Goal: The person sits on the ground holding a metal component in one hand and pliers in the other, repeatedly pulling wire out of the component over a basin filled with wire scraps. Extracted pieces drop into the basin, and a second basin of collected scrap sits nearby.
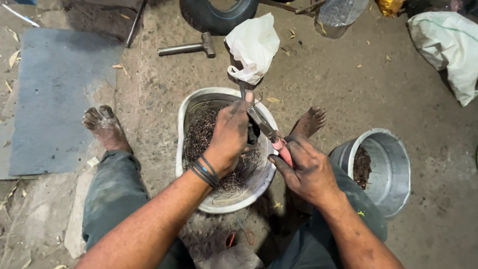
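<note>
Both hands are gripping: right hand squeezing red-handled pliers, left hand clutching something dark over the wire-filled basin, twelve o'clock.

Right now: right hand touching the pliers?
Touching. The head view shows the right hand wrapped around the pink-handled pliers, handle running into the fist with no gap.

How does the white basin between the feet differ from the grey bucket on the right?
The white basin is wide, shallow and pale; the grey bucket is narrower, deeper and metallic. The basin is piled with tangled dark wire, while the bucket shows only a small dark heap at its bottom. Both hands work over the basin: left hand, and right hand holding pliers; the bucket stands untouched. Both sit on the concrete floor.
</note>
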Action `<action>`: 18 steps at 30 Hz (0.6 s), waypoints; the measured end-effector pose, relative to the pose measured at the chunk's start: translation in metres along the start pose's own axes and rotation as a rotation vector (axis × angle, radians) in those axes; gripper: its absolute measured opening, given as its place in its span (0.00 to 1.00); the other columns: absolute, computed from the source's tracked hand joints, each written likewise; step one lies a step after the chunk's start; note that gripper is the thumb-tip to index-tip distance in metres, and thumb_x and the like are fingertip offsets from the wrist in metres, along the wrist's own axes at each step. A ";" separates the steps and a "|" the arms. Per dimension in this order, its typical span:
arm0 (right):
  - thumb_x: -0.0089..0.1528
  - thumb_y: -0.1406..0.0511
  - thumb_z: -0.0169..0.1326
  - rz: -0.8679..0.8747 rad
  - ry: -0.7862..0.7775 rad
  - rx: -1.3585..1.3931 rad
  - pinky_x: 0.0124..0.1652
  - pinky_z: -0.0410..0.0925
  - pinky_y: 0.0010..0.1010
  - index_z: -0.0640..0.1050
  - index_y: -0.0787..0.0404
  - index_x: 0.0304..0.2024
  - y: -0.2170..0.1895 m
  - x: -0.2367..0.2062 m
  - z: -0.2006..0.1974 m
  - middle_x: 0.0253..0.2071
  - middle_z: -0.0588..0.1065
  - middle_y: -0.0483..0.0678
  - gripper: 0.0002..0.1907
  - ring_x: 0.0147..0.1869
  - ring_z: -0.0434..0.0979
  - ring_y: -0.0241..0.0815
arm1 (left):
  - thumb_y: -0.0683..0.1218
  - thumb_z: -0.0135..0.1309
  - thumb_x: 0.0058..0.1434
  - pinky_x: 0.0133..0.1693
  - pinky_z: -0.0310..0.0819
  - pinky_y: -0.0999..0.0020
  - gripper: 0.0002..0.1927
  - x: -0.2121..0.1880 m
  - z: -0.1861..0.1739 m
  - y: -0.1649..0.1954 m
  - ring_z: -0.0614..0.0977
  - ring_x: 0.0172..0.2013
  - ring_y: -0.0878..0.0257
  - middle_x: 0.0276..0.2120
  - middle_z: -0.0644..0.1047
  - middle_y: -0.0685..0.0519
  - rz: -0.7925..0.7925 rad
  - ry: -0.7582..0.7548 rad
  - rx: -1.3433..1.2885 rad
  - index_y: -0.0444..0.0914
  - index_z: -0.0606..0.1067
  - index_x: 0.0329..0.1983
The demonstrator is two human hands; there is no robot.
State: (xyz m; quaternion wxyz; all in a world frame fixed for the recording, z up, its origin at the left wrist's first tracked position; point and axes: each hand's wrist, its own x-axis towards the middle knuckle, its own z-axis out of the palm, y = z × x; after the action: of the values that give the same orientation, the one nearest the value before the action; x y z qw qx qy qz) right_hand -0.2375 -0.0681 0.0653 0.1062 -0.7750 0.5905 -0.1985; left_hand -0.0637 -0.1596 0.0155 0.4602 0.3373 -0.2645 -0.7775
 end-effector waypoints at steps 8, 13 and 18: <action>0.57 0.64 0.63 0.172 -0.226 0.346 0.32 0.70 0.35 0.81 0.64 0.48 0.003 -0.007 -0.006 0.26 0.77 0.50 0.17 0.27 0.78 0.43 | 0.59 0.46 0.77 0.32 0.65 0.75 0.22 0.012 -0.017 0.004 0.67 0.29 0.73 0.25 0.66 0.60 0.526 -0.111 0.610 0.37 0.73 0.37; 0.61 0.65 0.60 0.088 -0.062 0.374 0.39 0.70 0.32 0.78 0.68 0.51 0.012 -0.001 -0.010 0.35 0.77 0.51 0.18 0.37 0.76 0.38 | 0.64 0.48 0.69 0.22 0.61 0.72 0.27 0.008 -0.006 0.008 0.68 0.20 0.69 0.20 0.70 0.58 -0.064 -0.112 0.145 0.36 0.76 0.31; 0.59 0.65 0.62 0.214 -0.182 0.409 0.37 0.70 0.30 0.80 0.66 0.46 0.016 -0.008 -0.009 0.30 0.78 0.49 0.15 0.33 0.75 0.37 | 0.68 0.47 0.65 0.11 0.48 0.70 0.29 0.004 -0.014 0.025 0.61 0.10 0.67 0.13 0.65 0.56 -0.296 -0.019 0.036 0.38 0.74 0.28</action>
State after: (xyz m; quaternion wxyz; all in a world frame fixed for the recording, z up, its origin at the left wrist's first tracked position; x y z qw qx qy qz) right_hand -0.2573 -0.0642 0.0653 0.3337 -0.6853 0.6047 -0.2309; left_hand -0.0410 -0.1758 0.0232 0.3318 0.3732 -0.2302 -0.8352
